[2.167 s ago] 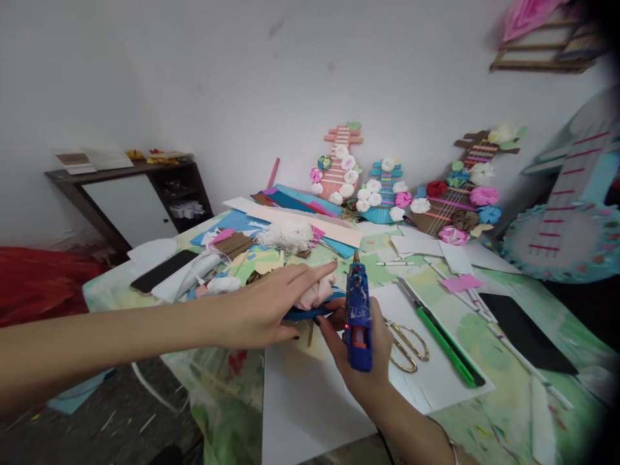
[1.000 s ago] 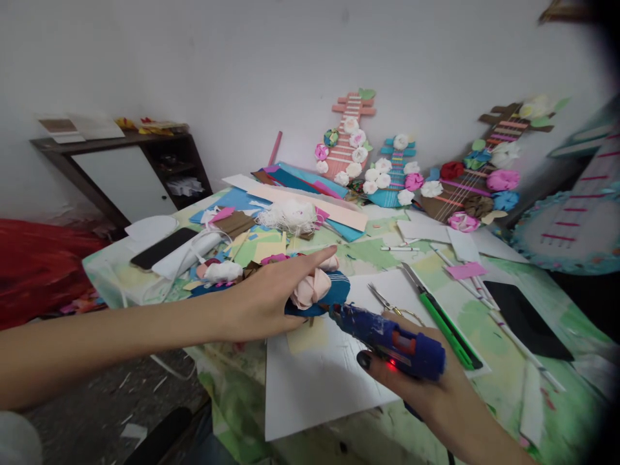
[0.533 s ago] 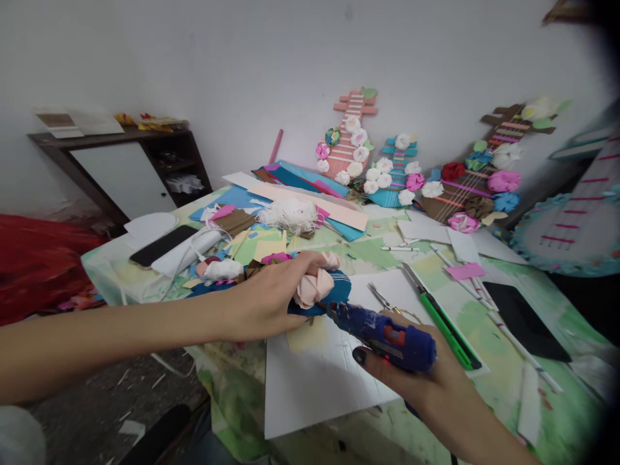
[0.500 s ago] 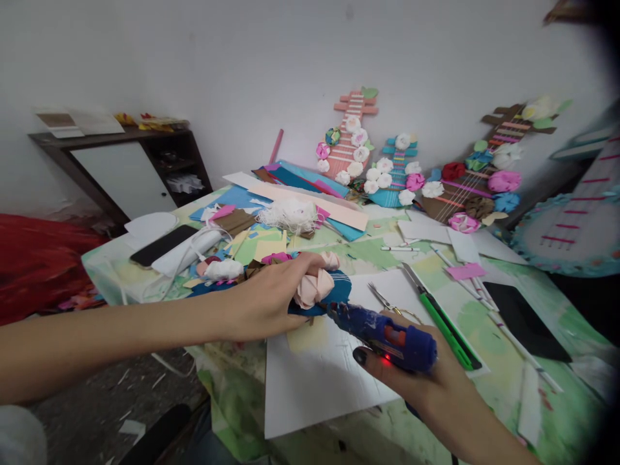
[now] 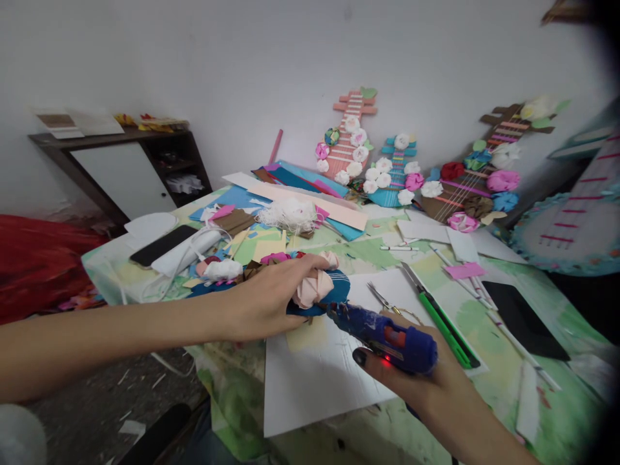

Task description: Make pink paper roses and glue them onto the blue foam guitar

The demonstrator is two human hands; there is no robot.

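My left hand (image 5: 264,294) is closed round a dark blue paper instrument model (image 5: 340,286) with white strings, and its thumb and fingers hide much of it. A peach paper flower (image 5: 310,290) sits on the model under my fingers. My right hand (image 5: 426,387) grips a blue glue gun (image 5: 382,336) with a red light glowing on its side. The gun's nozzle points left and meets the model's lower edge near the flower; whether glue is coming out cannot be seen. Beneath both hands lies a white board (image 5: 314,387).
Scissors (image 5: 382,298) and a green utility knife (image 5: 443,323) with its blade out lie just beyond my right hand. A black phone (image 5: 526,320) is farther right. Paper scraps (image 5: 261,244) and a white string tangle (image 5: 290,215) cover the left. Flowered instrument models (image 5: 400,171) lean against the wall.
The model and my left hand have shifted very slightly left. The glue gun stays almost in place, its nozzle still at the model's edge.
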